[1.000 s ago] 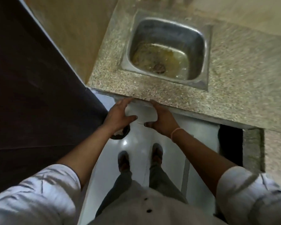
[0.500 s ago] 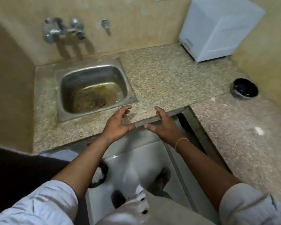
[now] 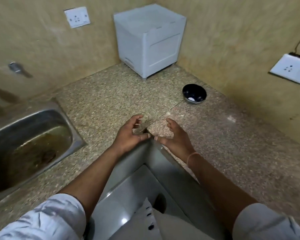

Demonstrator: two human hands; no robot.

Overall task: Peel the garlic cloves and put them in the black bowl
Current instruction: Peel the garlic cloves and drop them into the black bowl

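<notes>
Head view: black bowl (image 3: pixel 192 90) near the counter's (image 3: pixel 111 101) right wall edge holds a small white bit, unclear what, steel sink (image 3: pixel 76 141) at left edge holds brown residue, white box (image 3: pixel 149 40) in back corner, left hand (image 3: pixel 130 134) and right hand (image 3: pixel 175 137) empty, fingers loosely curled, over the inner front corner.

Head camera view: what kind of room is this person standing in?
Most likely a small kitchen. A steel sink is set into a speckled stone counter, a black bowl sits on that counter, and a wall socket is above it.
</notes>
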